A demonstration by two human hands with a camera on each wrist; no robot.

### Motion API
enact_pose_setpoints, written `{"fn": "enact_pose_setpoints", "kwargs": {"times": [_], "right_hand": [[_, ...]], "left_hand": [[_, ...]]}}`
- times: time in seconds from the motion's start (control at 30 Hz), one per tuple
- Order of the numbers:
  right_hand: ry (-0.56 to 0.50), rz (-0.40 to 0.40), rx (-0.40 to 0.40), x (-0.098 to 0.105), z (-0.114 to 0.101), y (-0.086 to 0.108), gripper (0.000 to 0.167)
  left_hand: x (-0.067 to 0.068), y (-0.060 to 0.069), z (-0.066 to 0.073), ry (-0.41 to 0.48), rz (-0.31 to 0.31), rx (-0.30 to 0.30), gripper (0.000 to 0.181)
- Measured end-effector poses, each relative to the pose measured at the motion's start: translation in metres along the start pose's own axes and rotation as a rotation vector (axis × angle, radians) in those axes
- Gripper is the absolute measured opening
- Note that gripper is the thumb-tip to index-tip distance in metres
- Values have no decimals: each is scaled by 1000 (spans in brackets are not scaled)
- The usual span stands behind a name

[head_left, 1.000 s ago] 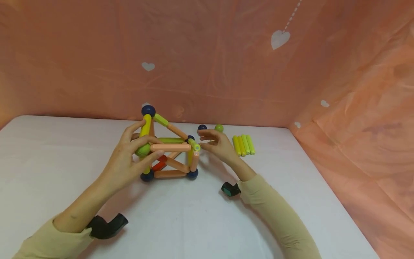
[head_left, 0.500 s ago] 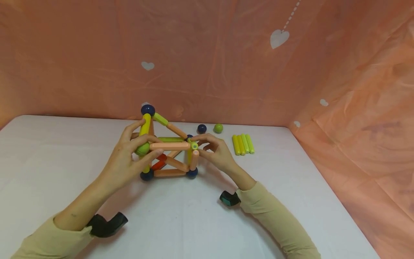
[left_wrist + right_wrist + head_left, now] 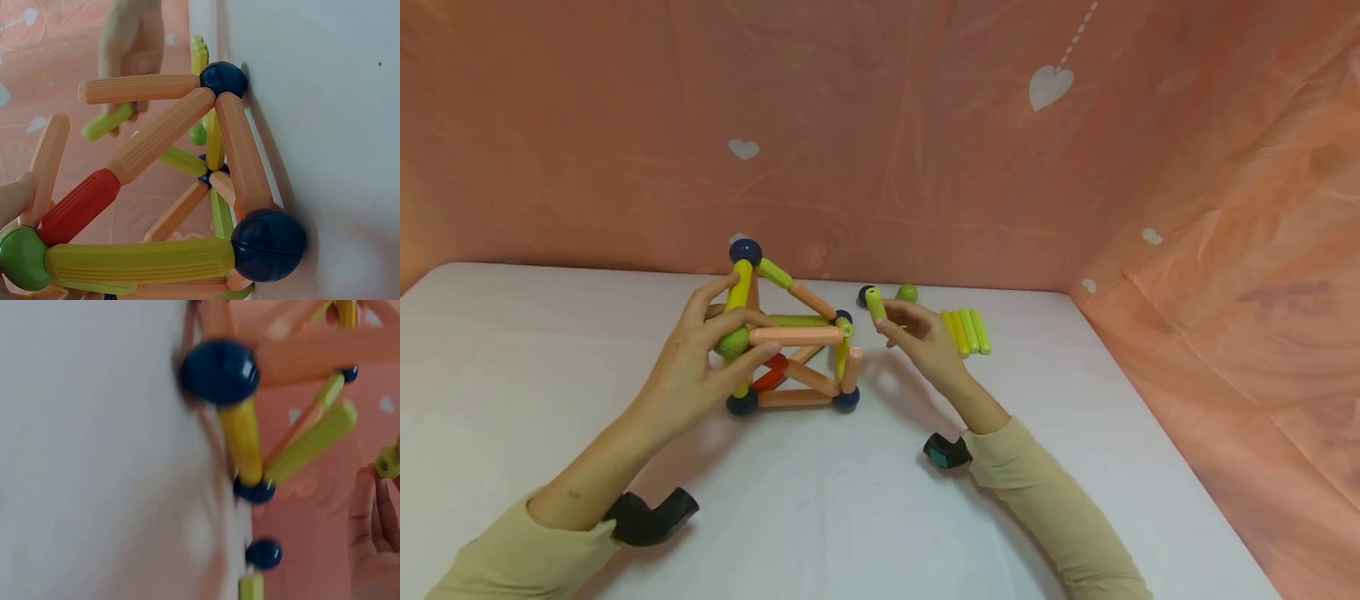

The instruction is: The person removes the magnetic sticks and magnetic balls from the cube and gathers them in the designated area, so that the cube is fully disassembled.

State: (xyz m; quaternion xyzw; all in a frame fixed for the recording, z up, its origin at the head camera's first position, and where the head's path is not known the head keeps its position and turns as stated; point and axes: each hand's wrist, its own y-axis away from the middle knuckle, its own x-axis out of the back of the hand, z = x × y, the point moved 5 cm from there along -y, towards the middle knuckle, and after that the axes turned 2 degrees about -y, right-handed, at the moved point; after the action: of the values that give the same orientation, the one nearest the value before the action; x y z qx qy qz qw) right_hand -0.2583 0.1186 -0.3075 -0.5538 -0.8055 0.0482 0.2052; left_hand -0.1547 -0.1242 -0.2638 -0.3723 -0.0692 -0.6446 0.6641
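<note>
I have the stick-and-ball frame (image 3: 811, 379) on the white table (image 3: 850, 500), toward eight o'clock from the centre of the head view. The left hand (image 3: 700, 354) grips its nine o'clock side, fingers curled about the green corner ball (image 3: 732, 344) and the yellow rod (image 3: 740, 286) above. The right hand (image 3: 925, 337), at three o'clock from the frame and apart from it, pinches a short lime stick (image 3: 876, 305). Behind that hand sit a loose blue ball (image 3: 862, 297) and a loose green ball (image 3: 907, 292), with four loose sticks (image 3: 970, 332) farther out at three.

My worry is the peach rod (image 3: 797, 336): its far end looks unsupported, so a slackening left hand could let rod and ball sag. A clumsy approach with the lime stick might knock the upright peach stick (image 3: 852, 371) at four o'clock — it seems held only at its foot — and a stray knuckle could set a loose ball rolling.

From the head, the peach rod seems to meet the rear green stick (image 3: 846, 327); the left wrist view shows its tip in mid-air. The right wrist view gives me that rear green stick's length, nearly end-on from the head, and a dark spot in the lime stick's end
</note>
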Motion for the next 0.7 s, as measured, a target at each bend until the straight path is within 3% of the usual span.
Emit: {"fn": "enact_pose_setpoints", "kwargs": {"times": [0.2, 0.43, 0.7], "right_hand": [[30, 40, -115, 23, 17, 2, 32], [348, 34, -236, 40, 33, 5, 30], [534, -23, -276, 42, 44, -1, 25]], "left_hand": [[1, -1, 0, -4, 10, 1, 24], [0, 1, -1, 0, 10, -5, 23], [-1, 2, -2, -6, 15, -16, 24]]}}
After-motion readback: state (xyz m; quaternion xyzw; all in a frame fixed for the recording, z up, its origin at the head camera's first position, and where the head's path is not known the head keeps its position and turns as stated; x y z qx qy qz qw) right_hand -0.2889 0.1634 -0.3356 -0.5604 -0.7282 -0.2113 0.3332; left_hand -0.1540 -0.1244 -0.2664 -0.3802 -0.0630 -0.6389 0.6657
